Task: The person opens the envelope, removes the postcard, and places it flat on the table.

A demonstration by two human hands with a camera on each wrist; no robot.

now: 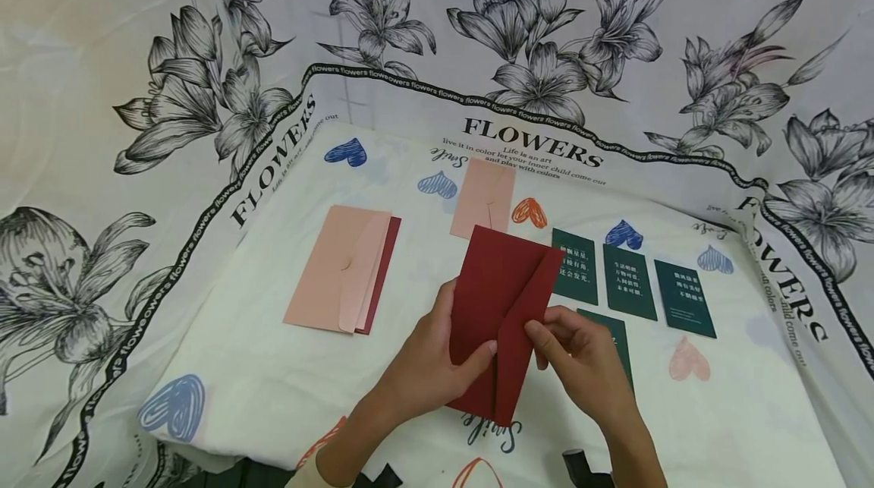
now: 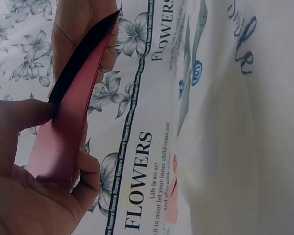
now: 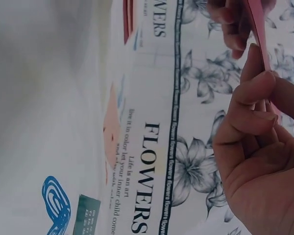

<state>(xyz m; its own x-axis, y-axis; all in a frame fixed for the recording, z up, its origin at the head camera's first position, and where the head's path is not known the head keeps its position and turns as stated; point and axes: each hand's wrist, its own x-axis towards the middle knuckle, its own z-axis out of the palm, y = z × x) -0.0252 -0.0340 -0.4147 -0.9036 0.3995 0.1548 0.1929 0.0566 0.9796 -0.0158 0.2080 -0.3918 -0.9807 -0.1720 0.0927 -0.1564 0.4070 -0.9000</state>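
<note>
A dark red envelope point(image 1: 501, 283) is held up over the cloth, its flap side facing the head camera. My left hand point(image 1: 426, 363) grips it from the left, thumb across the front and fingers behind. At the envelope's right edge, my right hand point(image 1: 583, 355) pinches the flap side between thumb and fingers. In the left wrist view the envelope point(image 2: 63, 142) appears edge-on, with the left thumb point(image 2: 32, 115) pressed on its face. The right wrist view shows the right hand point(image 3: 259, 156) with thumb and forefinger meeting on the envelope's thin edge.
Left on the cloth point(image 1: 239, 366) lie pink envelopes point(image 1: 334, 268) with a red edge under them. Another pink envelope point(image 1: 483, 196) lies behind the held one. Several green cards point(image 1: 630, 281) with white writing lie to the right, one partly behind the right hand.
</note>
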